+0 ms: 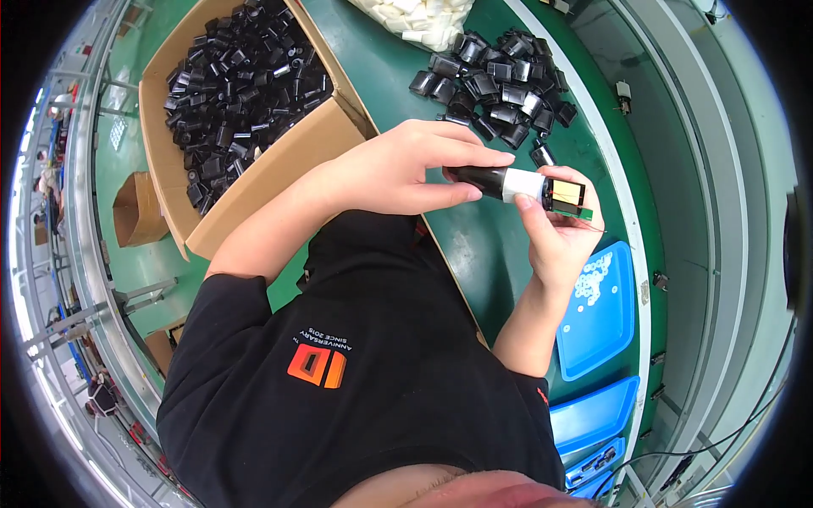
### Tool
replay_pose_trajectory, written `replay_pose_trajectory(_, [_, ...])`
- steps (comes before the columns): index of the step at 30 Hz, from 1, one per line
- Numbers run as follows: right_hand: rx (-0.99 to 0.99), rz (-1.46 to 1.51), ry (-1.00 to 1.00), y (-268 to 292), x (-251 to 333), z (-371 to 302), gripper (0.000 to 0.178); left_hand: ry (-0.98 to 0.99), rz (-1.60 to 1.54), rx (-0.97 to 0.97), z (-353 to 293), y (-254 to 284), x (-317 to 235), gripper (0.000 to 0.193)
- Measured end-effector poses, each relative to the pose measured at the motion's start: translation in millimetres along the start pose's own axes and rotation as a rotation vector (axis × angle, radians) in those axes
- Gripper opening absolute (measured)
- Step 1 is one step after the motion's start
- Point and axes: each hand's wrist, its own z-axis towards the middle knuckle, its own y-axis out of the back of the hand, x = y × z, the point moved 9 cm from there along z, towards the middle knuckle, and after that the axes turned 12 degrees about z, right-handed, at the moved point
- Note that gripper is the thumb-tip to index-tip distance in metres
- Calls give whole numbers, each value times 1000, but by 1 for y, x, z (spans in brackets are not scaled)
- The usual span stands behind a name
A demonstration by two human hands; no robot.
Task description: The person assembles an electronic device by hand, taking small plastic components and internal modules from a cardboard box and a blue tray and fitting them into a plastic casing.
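A cylindrical electronic device is held between both hands over the green bench. Its black tapered end (481, 179) lies between the thumb and fingers of my left hand (406, 168). Next to that end is a white sleeve (522, 185), then a black frame with a yellowish block (567, 193) and a green circuit board (581, 213). My right hand (562, 233) grips the device around the sleeve and frame, thumb against the sleeve and fingers behind. A thin wire sticks out near the board. Whether the black end is fixed to the sleeve cannot be told.
At the left, a cardboard box (279, 169) holds many black plastic caps. More black caps (500, 80) are heaped on the bench (373, 51) beside a bag of white parts (419, 21). A blue tray (614, 326) with small white rings and further blue trays (593, 415) line the right.
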Motion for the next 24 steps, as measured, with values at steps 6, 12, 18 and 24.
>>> replay_pose_trajectory(6, [-95,85,7,5,-14,-7,40,49,-18,47,3,-12,10,47])
replay_pose_trajectory(12, [-254,290,117,15,-31,-13,41,54,-26,-9,4,-13,17,44])
replay_pose_trajectory(18, [-227,222,130,16,-29,-13,41,120,-95,-9,4,-17,24,42])
replay_pose_trajectory(24, [-72,207,-83,17,-37,-4,37,142,-82,24,5,-19,20,40])
